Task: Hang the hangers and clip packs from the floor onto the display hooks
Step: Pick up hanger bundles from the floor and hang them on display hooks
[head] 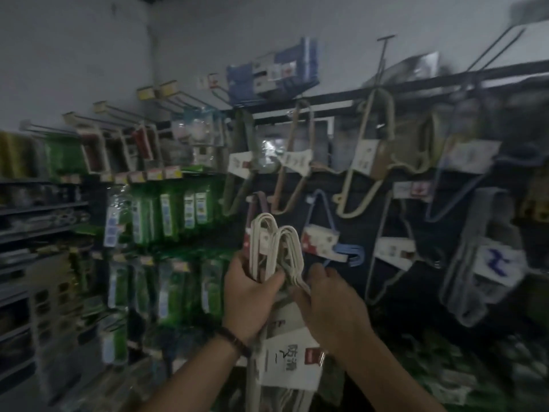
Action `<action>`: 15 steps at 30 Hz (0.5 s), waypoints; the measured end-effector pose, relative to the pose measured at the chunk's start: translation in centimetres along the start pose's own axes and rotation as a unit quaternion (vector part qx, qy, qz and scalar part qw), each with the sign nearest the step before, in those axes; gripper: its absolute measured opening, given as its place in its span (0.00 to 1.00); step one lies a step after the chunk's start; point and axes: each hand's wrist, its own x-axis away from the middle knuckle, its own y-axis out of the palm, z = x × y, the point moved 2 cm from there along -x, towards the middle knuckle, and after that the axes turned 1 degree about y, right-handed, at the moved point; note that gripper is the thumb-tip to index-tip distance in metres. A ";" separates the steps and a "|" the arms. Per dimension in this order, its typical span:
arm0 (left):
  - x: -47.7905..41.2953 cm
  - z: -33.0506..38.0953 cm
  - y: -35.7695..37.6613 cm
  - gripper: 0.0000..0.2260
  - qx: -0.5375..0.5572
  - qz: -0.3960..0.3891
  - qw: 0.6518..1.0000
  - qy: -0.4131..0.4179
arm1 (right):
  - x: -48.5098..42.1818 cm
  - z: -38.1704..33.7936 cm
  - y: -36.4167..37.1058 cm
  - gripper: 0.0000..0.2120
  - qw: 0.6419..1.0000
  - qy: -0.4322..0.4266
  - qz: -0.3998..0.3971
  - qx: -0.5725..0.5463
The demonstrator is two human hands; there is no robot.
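Hangers (pixel 274 248) bunched, hooks up, gripped at necks by left hand (pixel 249 295); right hand (pixel 329 301) curled loosely beside, steadying for peg just above hangers.

A bundle of white hangers (pixel 274 248) stands upright in front of the dark display panel, its curved hook ends uppermost in two clusters side by side and level with the lowest hooks. Their necks are gathered together lower down, and a white paper label (pixel 289 359) with black characters and a small red square wraps the bundle below. The picture is blurred, so the number of hangers cannot be told.
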 end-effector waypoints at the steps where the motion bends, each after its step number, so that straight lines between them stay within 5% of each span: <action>1: 0.1 0.3 2.1 0.16 0.014 -0.018 1.000 0.006 | -0.6 1.8 -0.2 0.16 1.000 0.002 -0.016 -0.002; 6: 0.3 2.0 10.9 0.25 0.030 -0.072 0.995 0.060 | -2.6 10.5 -1.9 0.13 0.999 -0.004 -0.012 0.030; 10: -1.0 2.5 16.0 0.15 0.007 -0.071 0.989 0.130 | -3.8 15.6 -4.1 0.17 0.999 0.026 -0.015 0.014; 15: -5.2 0.2 19.3 0.08 -0.094 -0.127 0.971 0.182 | -5.6 21.2 -6.4 0.07 0.998 0.037 -0.010 0.044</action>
